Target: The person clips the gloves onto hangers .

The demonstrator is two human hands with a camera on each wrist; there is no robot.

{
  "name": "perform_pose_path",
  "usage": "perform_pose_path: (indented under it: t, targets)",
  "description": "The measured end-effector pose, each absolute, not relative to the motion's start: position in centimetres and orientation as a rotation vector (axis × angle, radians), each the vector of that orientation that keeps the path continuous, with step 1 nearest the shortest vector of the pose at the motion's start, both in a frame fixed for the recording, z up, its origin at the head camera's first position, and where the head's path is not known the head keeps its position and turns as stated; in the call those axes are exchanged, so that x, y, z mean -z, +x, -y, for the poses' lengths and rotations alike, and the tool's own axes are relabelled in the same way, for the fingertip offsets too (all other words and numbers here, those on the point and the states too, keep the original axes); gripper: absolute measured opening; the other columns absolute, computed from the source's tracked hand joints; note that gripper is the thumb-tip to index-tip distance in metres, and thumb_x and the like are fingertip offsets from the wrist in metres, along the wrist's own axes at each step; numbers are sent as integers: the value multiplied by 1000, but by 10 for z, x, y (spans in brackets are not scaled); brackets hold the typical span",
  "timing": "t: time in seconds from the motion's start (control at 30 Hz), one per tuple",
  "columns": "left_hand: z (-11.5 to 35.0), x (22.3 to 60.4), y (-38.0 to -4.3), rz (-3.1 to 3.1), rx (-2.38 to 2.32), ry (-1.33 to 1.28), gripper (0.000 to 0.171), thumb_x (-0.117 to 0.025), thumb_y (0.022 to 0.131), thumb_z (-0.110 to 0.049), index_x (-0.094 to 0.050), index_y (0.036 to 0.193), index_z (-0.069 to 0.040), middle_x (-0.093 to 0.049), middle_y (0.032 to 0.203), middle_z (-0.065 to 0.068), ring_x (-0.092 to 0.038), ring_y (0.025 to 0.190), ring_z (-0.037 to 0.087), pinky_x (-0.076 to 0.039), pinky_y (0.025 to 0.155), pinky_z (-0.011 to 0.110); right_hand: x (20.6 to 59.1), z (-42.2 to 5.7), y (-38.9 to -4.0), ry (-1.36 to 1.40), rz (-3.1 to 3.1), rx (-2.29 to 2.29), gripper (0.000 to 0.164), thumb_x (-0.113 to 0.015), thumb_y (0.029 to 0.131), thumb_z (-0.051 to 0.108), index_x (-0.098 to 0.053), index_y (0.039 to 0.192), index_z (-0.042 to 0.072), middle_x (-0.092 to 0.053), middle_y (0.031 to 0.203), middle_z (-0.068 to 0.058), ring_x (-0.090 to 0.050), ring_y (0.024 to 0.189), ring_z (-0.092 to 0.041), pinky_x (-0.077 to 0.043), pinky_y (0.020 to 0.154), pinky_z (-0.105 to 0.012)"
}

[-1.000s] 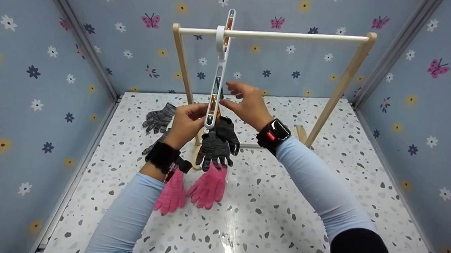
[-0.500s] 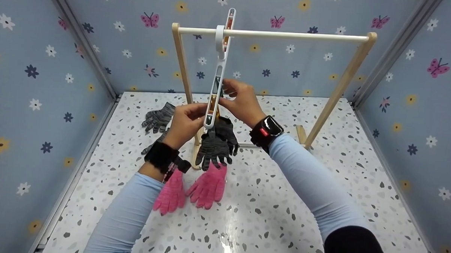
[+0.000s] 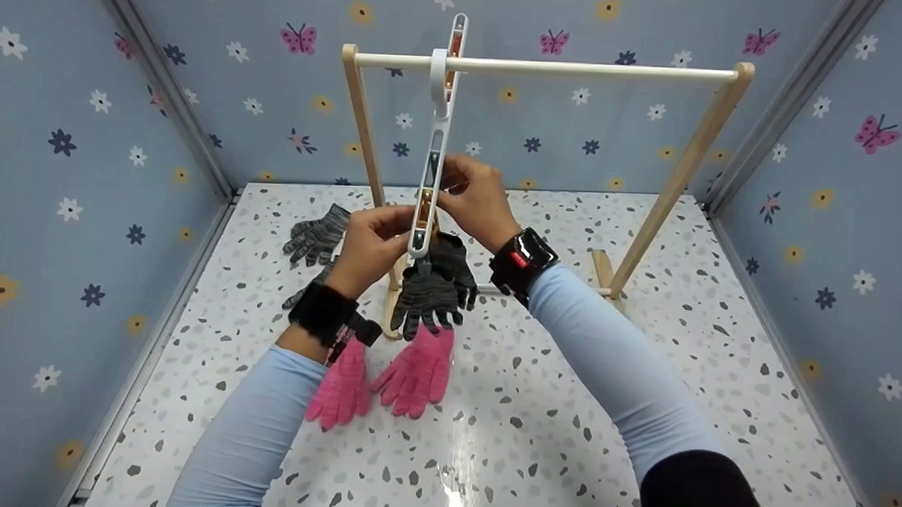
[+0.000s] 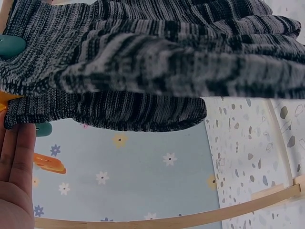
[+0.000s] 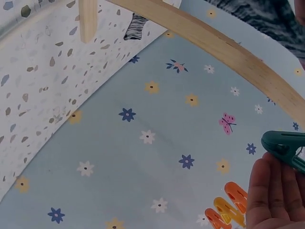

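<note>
A white clip hanger [image 3: 442, 118] hangs by its hook from a rod, with coloured clothespins along it. Dark grey striped knit gloves [image 3: 427, 298] dangle from its near end. My left hand [image 3: 368, 251] is at that end, pinching the cuff of a hanging glove [image 4: 143, 112]; its thumb is hidden in the left wrist view. A green clothespin [image 4: 12, 46] overlaps the nearer cuff. My right hand [image 3: 479, 202] reaches the hanger's right side, its fingers on a dark green clothespin [image 5: 281, 143]. Orange and yellow clothespins [image 5: 226, 210] sit beside that hand.
The wooden rack's white rod [image 3: 592, 69] spans the back above the speckled tabletop [image 3: 566, 407]. Two pink gloves [image 3: 417, 376] lie below the hanger. Grey gloves [image 3: 316, 235] lie at left, partly behind the left arm. Flowered panels [image 3: 835, 222] enclose the back and sides.
My right hand has moved left to the hanger, its fingers closing from a spread pose onto the green clothespin. The left hand and the hanging gloves have stayed nearly still.
</note>
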State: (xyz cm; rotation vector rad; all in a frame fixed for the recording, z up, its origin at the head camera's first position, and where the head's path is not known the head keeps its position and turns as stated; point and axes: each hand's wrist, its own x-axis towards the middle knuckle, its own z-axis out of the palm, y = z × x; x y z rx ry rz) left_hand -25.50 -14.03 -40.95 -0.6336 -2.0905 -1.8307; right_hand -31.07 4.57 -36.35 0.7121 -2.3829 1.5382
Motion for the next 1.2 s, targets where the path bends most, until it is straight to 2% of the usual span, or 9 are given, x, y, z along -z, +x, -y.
perform_pose_path:
  t: [0.2,0.43,0.7,0.97,1.2]
  targets:
    - [138,409,-255,2099,1836,-627,27,-75,92,9,-75,118,15,-81,100,23,-73,85,0,-59,84,19,364,-49,-311,708,2374,-1514,27,-81,93,1,-75,119,-7,-80,106,-21,-76,95,-32,-61,88,-28]
    - [137,411,-257,2117,1879,-625,31,-75,92,8,-73,123,16,-80,107,25,-78,94,12,-61,93,22,363,-53,-308,726,2379,-1464,25,-80,94,1,-76,117,-6,-80,105,-21,-76,95,-32,-61,90,-30]
    - [139,414,-257,2121,1895,-652,37,-76,94,8,-71,131,13,-80,115,25,-75,100,0,-60,97,22,362,-59,-307,701,2387,-1452,27,-79,94,0,-77,121,-6,-81,107,-21,-77,96,-32,-61,93,-32]
    - [144,422,-259,2194,1880,-616,38,-79,96,0,-72,132,10,-78,118,27,-76,101,5,-60,94,21,362,-68,-308,681,2396,-1476,27,-78,95,0,-76,121,-6,-81,111,-23,-78,101,-35,-62,97,-35]
    - [146,432,-259,2259,1869,-596,39,-79,96,-2,-72,133,9,-78,121,27,-75,100,4,-60,93,21,363,-81,-310,645,2409,-1440,32,-78,94,-2,-75,125,-8,-80,112,-24,-78,103,-37,-62,98,-37]
